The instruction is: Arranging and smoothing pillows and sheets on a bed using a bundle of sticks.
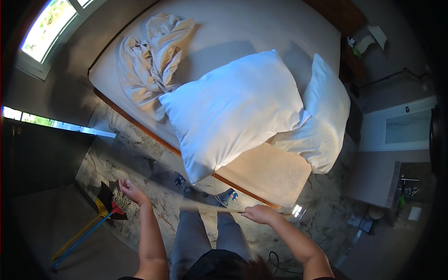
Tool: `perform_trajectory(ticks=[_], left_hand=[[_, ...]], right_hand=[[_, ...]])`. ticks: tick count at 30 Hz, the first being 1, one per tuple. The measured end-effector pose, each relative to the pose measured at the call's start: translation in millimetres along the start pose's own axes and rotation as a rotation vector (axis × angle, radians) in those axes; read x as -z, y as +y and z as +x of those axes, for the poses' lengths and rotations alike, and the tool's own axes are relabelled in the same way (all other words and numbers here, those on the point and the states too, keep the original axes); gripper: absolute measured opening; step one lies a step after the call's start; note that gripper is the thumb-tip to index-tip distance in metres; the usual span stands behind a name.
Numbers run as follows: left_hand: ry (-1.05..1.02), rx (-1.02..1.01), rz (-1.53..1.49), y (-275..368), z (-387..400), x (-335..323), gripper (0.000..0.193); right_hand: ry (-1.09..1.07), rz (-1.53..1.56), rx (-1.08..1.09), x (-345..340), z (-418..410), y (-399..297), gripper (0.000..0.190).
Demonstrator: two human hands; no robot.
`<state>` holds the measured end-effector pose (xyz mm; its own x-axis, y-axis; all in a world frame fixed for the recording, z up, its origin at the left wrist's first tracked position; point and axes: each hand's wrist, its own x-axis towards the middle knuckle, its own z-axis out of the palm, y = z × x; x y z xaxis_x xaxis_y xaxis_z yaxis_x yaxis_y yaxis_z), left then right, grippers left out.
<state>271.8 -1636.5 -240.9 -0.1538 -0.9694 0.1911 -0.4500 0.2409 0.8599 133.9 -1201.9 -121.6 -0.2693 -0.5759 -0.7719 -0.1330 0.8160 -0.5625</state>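
My right hand (260, 214) grips a thin tan stick-like thing (224, 209), which runs leftward across my legs and is blurred. Thin pale strands (217, 190) curve between it and the pillow's lower corner; whether they belong to it I cannot tell. My left hand (133, 192) is raised at the left with fingers loosely bent and nothing visible in it. In front of me a large white pillow (234, 108) rests on the bed, its near corner jutting over the edge. A second white pillow (323, 112) leans beside it on the right.
A crumpled beige sheet (150, 66) lies on the mattress (224, 21). Below my left hand are a string mop (120, 199) with a blue handle and a yellow-handled tool (101, 208). A dark cable (274, 262) curls on the marbled floor (154, 217). A counter (371, 178) stands right.
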Motion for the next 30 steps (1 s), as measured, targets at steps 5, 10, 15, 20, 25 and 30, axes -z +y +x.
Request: perform_trajectory(ticks=[5,10,15,20,25,30], left_hand=[[0.221,0.031,-0.008,-24.9,43.8,21.6,0.037],[0.074,0.320,0.030,-55.6,65.2,10.7,0.035],[0.193,0.293,-0.028,-69.8,107.3,31.8,0.033],[0.063,0.046,-0.070,-13.6,148.2,31.6,0.031],[0.049,0.043,-0.046,-10.8,165.2,41.6,0.032],[0.139,0.043,0.217,-21.6,165.0,69.1,0.034]], right_hand=[[0.851,0.333,-0.292,78.9,33.1,-77.2,0.036],[0.332,-0.263,0.028,-39.7,139.8,-74.7,0.031],[-0.210,-0.162,0.081,-17.7,118.6,-221.1,0.033],[0.703,0.146,-0.260,42.9,157.3,-206.2,0.034],[0.126,-0.236,0.182,-33.4,209.0,-170.3,0.037],[0.413,0.134,0.130,3.2,224.5,-248.6,0.035]])
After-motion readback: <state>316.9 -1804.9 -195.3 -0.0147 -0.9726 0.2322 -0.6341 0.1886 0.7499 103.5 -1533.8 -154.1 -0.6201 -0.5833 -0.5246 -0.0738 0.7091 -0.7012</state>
